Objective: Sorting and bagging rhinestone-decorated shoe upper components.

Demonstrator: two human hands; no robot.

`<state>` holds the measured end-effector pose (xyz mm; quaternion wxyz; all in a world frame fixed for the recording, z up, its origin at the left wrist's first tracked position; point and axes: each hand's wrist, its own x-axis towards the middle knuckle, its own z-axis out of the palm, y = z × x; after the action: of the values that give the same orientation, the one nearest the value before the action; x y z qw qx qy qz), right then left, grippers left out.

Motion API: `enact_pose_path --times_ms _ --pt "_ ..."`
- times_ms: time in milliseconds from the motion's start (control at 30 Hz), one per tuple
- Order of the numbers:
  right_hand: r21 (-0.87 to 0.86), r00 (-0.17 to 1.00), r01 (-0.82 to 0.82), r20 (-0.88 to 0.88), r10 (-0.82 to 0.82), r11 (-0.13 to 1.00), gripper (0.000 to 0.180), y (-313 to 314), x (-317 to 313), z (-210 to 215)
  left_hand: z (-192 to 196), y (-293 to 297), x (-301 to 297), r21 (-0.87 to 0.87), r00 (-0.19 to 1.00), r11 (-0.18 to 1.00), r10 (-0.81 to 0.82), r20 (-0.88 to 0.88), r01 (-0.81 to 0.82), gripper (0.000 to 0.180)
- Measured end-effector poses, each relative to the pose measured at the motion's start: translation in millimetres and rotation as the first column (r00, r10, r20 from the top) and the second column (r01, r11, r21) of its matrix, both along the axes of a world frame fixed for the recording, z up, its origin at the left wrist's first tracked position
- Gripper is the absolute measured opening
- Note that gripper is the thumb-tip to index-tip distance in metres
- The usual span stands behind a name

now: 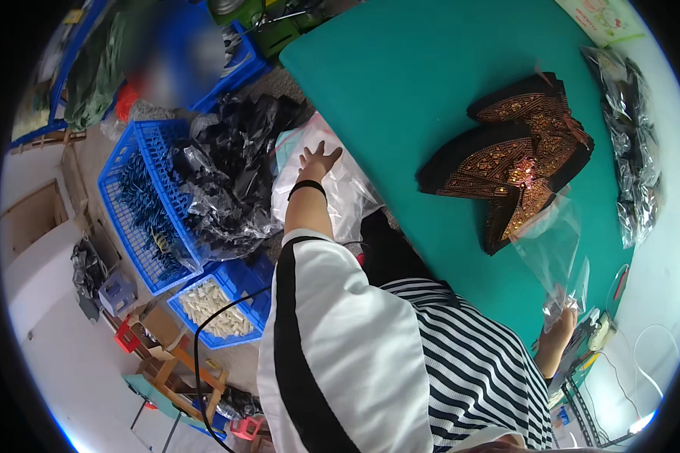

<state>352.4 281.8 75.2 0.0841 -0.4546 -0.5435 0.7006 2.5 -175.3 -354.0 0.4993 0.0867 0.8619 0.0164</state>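
Teal worktop [400, 98] fills the upper middle, with the black-and-gold embroidered pieces [517, 162] stacked on it. Your left hand [317, 160] is spread open, flat on a white plastic bag pile [332, 192] off the worktop's left edge, gripping nothing. Your right hand [561, 326] is pinched on a clear plastic bag [551, 249], whose long axis runs up toward the embroidered pieces, overlapping their lower tip; this hand is nearer them.

The left hand [319, 161] rests flat on a heap of clear plastic bags [332, 189] beside the green table [400, 90], while the right hand [561, 326] pinches 1 clear bag [551, 249] near black beaded pieces [514, 155].
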Motion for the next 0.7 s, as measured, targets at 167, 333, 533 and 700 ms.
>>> enact_pose_path --times_ms 167,333,533,700 --pt "0.165 0.986 0.145 0.053 -0.155 0.976 0.045 -5.7 3.0 2.6 -12.1 8.2 10.4 -0.089 0.979 0.987 0.12 -0.165 -0.136 0.046" --pt "0.171 0.99 0.138 0.005 -0.141 0.975 0.024 -5.8 10.5 4.2 6.1 -12.1 9.4 0.225 0.783 0.926 0.376 -0.495 -0.303 0.053" --pt "0.207 0.977 0.078 -0.208 -0.034 0.975 0.047 -10.5 26.1 23.5 236.6 38.4 28.8 0.669 0.218 0.727 0.686 -0.695 -0.155 0.038" --pt "0.167 0.943 0.109 -0.328 -0.049 0.98 0.055 -5.5 61.2 17.4 343.5 119.1 76.5 0.765 0.417 0.505 0.643 -0.642 0.399 0.02"
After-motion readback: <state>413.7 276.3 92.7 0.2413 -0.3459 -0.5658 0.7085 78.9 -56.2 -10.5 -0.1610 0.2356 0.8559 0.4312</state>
